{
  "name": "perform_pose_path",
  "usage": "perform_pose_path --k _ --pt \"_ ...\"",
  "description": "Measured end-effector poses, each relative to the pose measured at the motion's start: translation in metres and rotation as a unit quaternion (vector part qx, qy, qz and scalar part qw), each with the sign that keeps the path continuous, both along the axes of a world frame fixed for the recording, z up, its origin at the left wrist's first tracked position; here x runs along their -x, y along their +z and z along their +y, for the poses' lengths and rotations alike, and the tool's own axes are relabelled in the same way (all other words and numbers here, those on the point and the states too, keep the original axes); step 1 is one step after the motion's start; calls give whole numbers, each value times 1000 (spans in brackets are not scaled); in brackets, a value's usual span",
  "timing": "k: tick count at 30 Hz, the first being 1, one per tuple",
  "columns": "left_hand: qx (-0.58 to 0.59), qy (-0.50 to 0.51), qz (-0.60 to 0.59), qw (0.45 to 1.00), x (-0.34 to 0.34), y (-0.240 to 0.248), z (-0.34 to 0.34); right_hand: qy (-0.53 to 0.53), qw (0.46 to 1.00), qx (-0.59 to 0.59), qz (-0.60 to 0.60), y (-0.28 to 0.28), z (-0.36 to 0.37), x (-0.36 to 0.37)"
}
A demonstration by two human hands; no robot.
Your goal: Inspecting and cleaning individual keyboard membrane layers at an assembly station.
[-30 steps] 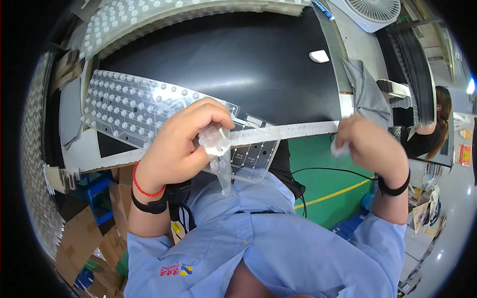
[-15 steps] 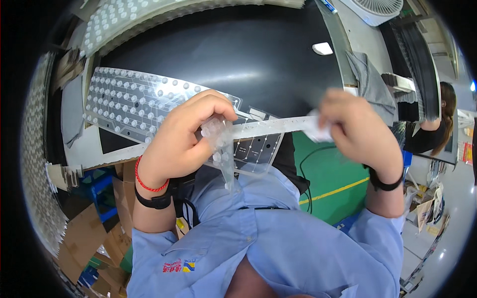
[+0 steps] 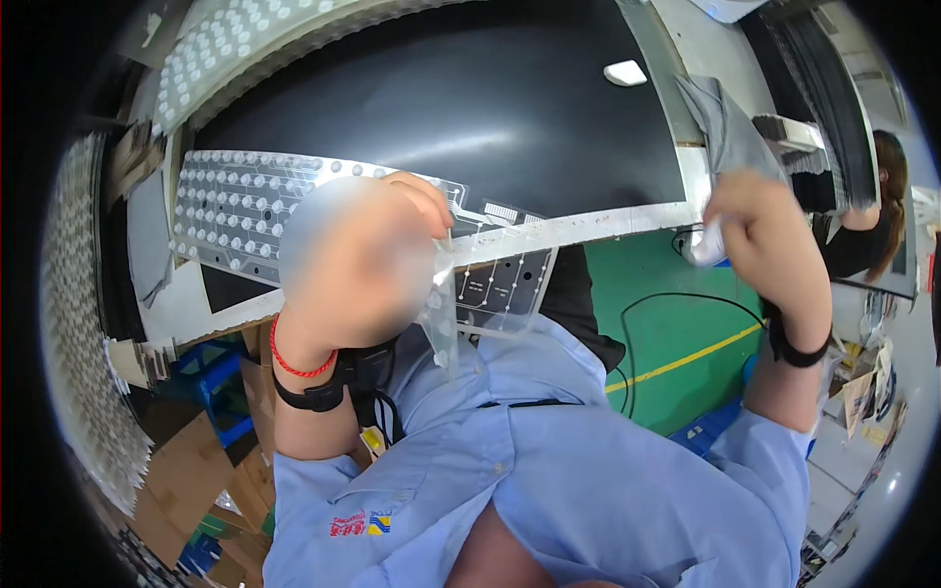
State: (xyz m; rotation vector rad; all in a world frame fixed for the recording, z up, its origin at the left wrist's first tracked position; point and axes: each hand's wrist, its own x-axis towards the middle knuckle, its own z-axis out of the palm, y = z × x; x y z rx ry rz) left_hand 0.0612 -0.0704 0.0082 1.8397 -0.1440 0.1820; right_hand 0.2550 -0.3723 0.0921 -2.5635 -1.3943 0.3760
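My left hand (image 3: 358, 260), partly blurred, has its fingers curled over a keyboard membrane sheet. A piece of clear plastic film (image 3: 443, 333) is gripped in it and hangs down beside the palm. The keyboard membrane sheet (image 3: 235, 211) is clear, with pale domes and printed circuit lines. It lies along the front of the table, and its right end juts past the edge. Off to the right, beyond the table's corner, my right hand (image 3: 760, 225) is closed round a white wad (image 3: 704, 245), whose kind I cannot make out.
A black mat (image 3: 470, 118) covers the table, with a small white piece (image 3: 624, 73) on it. Stacked domed sheets (image 3: 225, 49) stand at the far left. A grey cloth (image 3: 725, 122) drapes at right. Cardboard (image 3: 181, 465) lies lower left; a co-worker (image 3: 872, 216) sits far right.
My right hand has moved right, away from the left, carrying the white wad. My left hand has shifted slightly left. The whole view has turned a little.
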Motion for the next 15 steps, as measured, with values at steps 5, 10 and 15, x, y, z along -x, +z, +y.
perform_pose_path --k 5,10,15 --pt "15 4 19 1000 -1 -3 1 91 924 -370 -3 -78 93 41" --pt "27 16 15 999 4 -3 2 235 959 -125 96 -63 34 35" --pt "17 -5 6 1000 -1 -4 2 -78 966 -241 -57 -27 -17 -23"
